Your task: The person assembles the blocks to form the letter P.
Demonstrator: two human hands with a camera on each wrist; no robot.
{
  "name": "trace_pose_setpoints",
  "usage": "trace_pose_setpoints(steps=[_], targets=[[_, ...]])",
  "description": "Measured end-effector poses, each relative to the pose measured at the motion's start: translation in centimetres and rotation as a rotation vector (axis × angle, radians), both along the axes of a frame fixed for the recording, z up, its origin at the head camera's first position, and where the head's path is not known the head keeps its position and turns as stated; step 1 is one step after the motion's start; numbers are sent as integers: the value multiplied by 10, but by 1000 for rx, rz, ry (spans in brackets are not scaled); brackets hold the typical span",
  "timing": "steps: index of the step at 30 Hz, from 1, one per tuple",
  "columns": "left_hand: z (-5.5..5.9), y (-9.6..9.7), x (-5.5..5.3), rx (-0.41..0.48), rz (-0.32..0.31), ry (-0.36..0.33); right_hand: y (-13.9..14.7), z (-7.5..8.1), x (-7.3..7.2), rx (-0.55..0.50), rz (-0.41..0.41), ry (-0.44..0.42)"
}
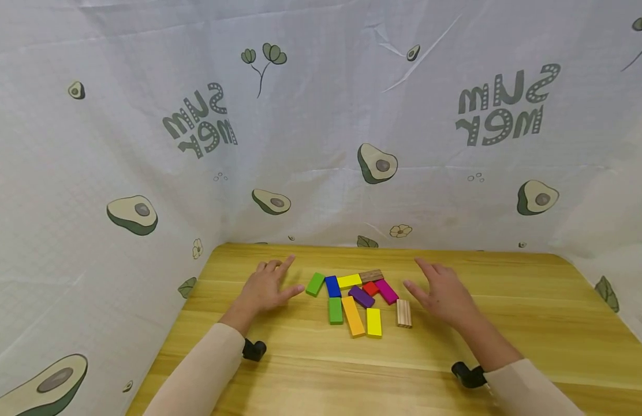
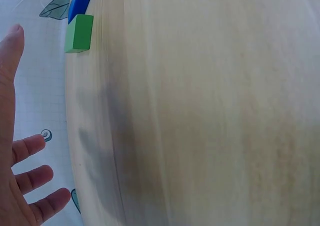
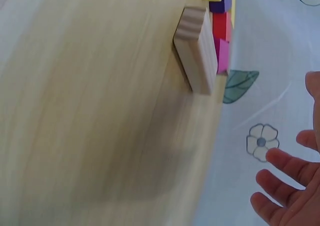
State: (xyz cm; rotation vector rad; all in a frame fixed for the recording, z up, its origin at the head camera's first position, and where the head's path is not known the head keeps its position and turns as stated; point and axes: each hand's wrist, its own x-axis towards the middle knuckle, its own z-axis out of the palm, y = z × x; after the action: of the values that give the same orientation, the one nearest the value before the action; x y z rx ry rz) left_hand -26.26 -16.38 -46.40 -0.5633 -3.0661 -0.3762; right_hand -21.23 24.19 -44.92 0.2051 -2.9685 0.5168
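Several small coloured wooden blocks lie in a loose cluster on the wooden table (image 1: 310, 370). My left hand (image 1: 266, 288) hovers at the cluster's left side, fingers spread and nothing held. Nearest its thumb is a green block (image 1: 315, 284), with a blue block (image 1: 333, 286) beside that. On the other side, my right hand (image 1: 445, 294) is also empty, its fingers extended. A plain striped wood block (image 1: 404, 313) lies nearest to it, and a magenta block (image 1: 387, 292) is a little farther. In the right wrist view the plain block (image 3: 197, 51) shows apart from my fingers (image 3: 287, 166).
Among the cluster are a second green block (image 1: 335, 311), an orange block (image 1: 353, 316), two yellow blocks, a purple block (image 1: 361, 296), a red block (image 1: 370, 288) and a brown block (image 1: 371, 275). A white printed curtain (image 1: 321, 115) hangs behind and beside the table.
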Motion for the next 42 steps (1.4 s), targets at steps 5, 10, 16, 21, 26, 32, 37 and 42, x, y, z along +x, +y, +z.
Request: trace_pose_setpoints(steps=[5,10,16,21,26,32,37,42], targets=[[-2,3,1,39,11,-10,-15,-2,-3,-21,26,-14],[-5,7,0,77,28,-21,-29,-3,-7,-6,39,-4],[-8,11,-2,93,14,-17,-47,-2,-12,-16,54,14],[-11,14,-4,128,15,-37,-61,-5,-14,-2,89,24],[-14,18,-5,162,3,-64,-74,-11,-19,-9,121,19],[-15,23,-6,202,-50,-102,-93,-16,-22,-14,158,-36],[-19,26,-8,195,-93,-111,-108,-21,-24,-12,208,-74],[-25,28,-10,217,-116,-118,-115,-25,-28,25,246,-51]])
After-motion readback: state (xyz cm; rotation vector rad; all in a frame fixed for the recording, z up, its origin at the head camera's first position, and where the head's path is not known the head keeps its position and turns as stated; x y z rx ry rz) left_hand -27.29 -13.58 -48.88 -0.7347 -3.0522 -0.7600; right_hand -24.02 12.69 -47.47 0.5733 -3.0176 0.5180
